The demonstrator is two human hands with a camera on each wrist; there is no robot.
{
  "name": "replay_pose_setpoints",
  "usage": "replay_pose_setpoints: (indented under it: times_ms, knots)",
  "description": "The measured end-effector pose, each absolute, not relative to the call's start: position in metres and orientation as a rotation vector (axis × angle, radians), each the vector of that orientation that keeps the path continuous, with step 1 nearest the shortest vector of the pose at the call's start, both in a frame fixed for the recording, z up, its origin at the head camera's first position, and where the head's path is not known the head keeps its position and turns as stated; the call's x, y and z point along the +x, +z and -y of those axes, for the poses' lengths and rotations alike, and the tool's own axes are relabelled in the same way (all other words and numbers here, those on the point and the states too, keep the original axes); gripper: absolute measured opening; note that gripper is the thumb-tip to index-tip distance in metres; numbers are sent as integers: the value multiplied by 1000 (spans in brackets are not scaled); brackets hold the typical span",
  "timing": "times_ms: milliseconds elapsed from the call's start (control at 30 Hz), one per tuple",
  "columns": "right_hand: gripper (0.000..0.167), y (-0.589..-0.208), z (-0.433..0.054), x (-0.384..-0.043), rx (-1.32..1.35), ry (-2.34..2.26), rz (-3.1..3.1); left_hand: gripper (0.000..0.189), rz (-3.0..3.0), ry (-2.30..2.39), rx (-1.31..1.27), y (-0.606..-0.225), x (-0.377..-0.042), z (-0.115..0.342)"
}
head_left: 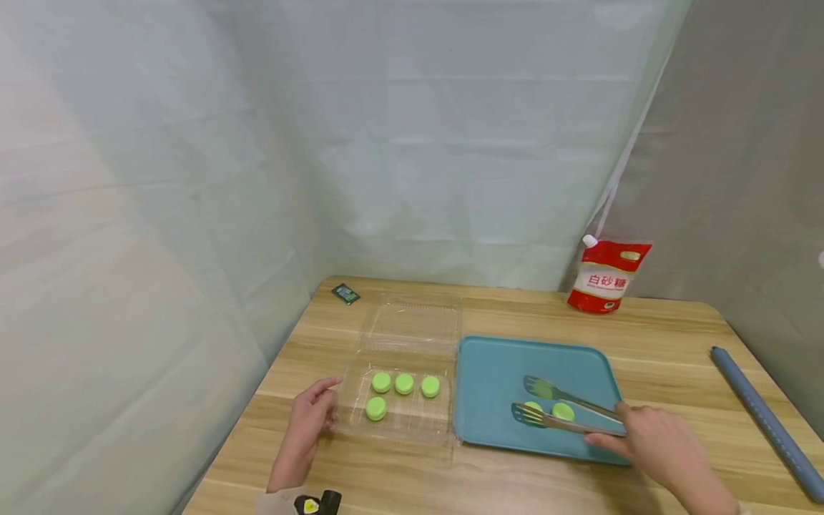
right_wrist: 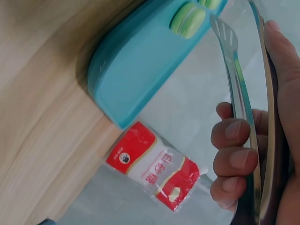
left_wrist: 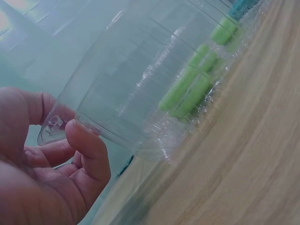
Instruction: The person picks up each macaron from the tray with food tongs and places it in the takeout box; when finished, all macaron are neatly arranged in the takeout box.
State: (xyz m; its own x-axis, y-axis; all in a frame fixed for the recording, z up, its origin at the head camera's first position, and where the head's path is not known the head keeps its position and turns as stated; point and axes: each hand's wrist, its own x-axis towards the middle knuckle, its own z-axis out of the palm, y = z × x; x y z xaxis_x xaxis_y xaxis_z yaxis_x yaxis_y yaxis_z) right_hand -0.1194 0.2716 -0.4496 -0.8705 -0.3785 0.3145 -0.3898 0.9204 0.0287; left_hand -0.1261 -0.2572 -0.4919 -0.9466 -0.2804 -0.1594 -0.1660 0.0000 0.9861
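Right grip [head_left: 663, 440] curls round tongs [head_left: 579, 427], 2 tray macarons [head_left: 563, 412] at its 9 o'clock; left grip [head_left: 312, 411] pinches the clear box [head_left: 418, 422], 4 boxed macarons [head_left: 404, 384] at 3 o'clock.

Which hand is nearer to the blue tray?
Right. The right hand is at the right edge of the blue tray, gripping tongs that reach over it; the left hand is at the left edge of the clear container, which lies between it and the tray.
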Motion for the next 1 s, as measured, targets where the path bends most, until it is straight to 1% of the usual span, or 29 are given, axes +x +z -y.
replay_pose_setpoints:
  times_ms: [267, 500, 767, 1000]
  knots:
    - [58, -443, -279, -119, 550, -17, 2865, 44, 2150, -2076, 419, -493, -125, 257]
    - [60, -445, -284, -122, 635, -71, 2756, 44, 2156, -2095, 460, -493, -126, 255]
    - [54, -443, -280, -122, 629, -50, 2823, 45, 2144, -2114, 468, -491, -125, 255]
    - [55, -446, -281, -123, 682, -45, 2751, 44, 2168, -2085, 467, -489, -125, 255]
